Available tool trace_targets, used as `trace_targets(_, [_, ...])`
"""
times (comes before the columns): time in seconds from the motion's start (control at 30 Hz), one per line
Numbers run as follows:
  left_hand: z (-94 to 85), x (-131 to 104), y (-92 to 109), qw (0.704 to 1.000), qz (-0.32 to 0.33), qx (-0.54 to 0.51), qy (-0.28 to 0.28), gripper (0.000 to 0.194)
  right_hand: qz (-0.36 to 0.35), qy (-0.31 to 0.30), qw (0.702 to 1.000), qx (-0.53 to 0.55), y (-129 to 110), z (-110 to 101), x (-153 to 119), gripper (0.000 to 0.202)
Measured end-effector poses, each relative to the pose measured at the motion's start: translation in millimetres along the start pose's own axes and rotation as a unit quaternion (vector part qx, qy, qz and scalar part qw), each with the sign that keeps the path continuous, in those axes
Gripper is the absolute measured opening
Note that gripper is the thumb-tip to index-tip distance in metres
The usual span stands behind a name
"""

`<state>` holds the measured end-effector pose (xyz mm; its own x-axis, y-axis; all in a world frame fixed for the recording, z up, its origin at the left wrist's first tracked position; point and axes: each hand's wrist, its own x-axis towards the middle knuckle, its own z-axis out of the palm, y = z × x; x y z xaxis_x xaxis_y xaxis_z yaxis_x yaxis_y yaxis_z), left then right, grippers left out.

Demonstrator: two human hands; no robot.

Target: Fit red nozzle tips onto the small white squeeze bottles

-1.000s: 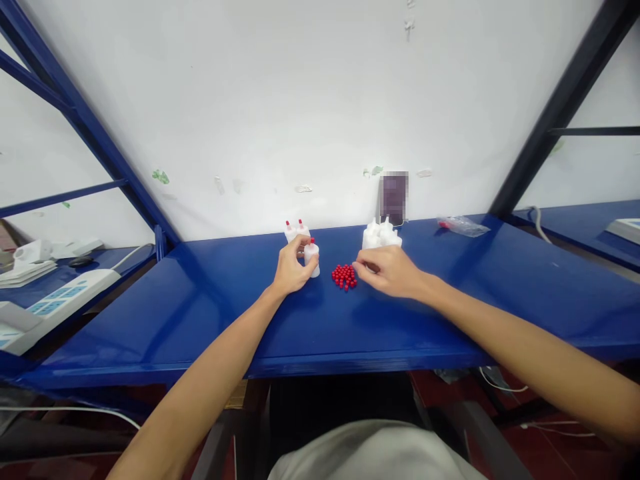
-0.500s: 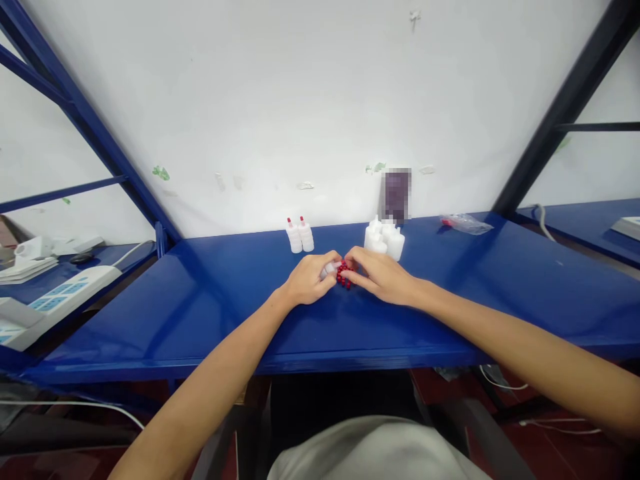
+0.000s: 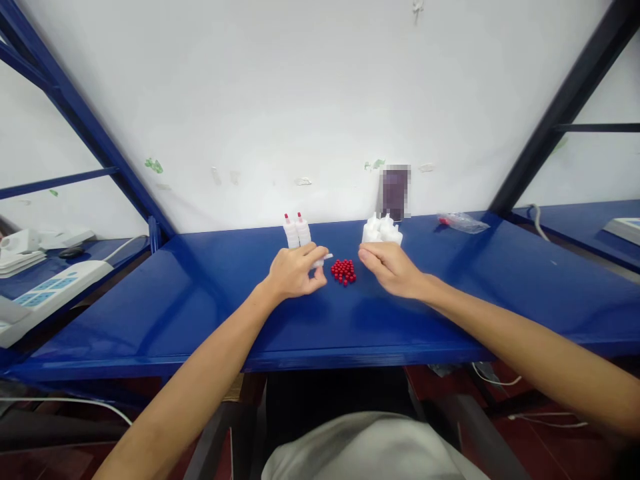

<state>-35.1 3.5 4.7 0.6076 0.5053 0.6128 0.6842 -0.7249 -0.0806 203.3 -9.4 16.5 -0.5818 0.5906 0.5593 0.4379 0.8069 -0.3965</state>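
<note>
My left hand [image 3: 296, 273] is wrapped round a small white squeeze bottle [image 3: 319, 263], which lies tilted with its bare nozzle pointing right. Between my hands, a loose pile of small red caps [image 3: 343, 271] rests on the blue table. My right hand [image 3: 395, 270] is closed in a pinch to the right of the pile; whatever its fingertips hold, if anything, is hidden. Behind that hand stand several white bottles [image 3: 381, 230] whose visible nozzles carry no caps. Two upright bottles with red tips [image 3: 297, 232] stand behind my left hand.
The blue table [image 3: 200, 307] meets a white wall at its back. A dark, blurred-out object [image 3: 395, 192] leans there. To the right lies a clear plastic bag [image 3: 464, 223] with something red in it. A white power strip [image 3: 57, 297] sits beyond the left table edge.
My hands have moved apart from over the red caps, uncovering the pile. The left has drawn left with the bottle; the right has shifted right and its fingers have closed together.
</note>
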Motion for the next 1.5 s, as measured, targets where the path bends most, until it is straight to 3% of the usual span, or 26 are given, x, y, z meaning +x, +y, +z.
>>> trace_targets(0.2, [1.5, -3, -11, 0.995, -0.037, -0.089, -0.006, 0.033, -0.001, -0.219, 0.972, -0.088, 0, -12, 1, 0.016])
trace_targets(0.33, [3.4, -3, -10, 0.991, -0.043, -0.125, -0.027, 0.03, 0.034, -0.27, 0.955, -0.122, -2, -11, 1, 0.011])
trace_targets(0.5, [1.6, -2, -9, 0.988, -0.05, -0.139, -0.036, 0.028, 0.068, -0.288, 0.949, -0.11, 2, -8, 2, 0.016])
trace_targets(0.77, [0.0, -1, -1, 0.987, -0.027, -0.135, -0.088, 0.029, 0.103, -0.25, 0.961, -0.053, 12, -10, 3, 0.031])
trace_targets(0.97, [-0.4, 3, 16, 0.985, 0.016, -0.075, -0.156, 0.028, 0.045, -0.158, 0.986, 0.016, 3, -8, 2, 0.032])
trace_targets(1.07, [-1.4, 4, 18, 0.983, 0.009, -0.09, -0.162, 0.037, 0.029, -0.152, 0.988, -0.006, -1, -15, 2, 0.032])
trace_targets(1.17, [-0.9, 5, 13, 0.984, -0.021, -0.108, -0.139, 0.037, 0.092, -0.214, 0.972, -0.03, 0, -35, 3, 0.033])
trace_targets(1.3, [1.5, 4, 5, 0.985, -0.027, -0.124, -0.121, 0.03, 0.218, -0.297, 0.928, -0.048, 11, -63, 0, 0.031])
trace_targets(1.4, [0.1, 6, 4, 0.984, -0.022, -0.138, -0.114, 0.03, 0.281, -0.299, 0.908, -0.08, 23, -71, -2, 0.029])
trace_targets(1.5, [-7.5, 9, 8, 0.98, -0.044, -0.157, -0.112, 0.029, 0.308, -0.265, 0.906, -0.117, 33, -68, -2, 0.027])
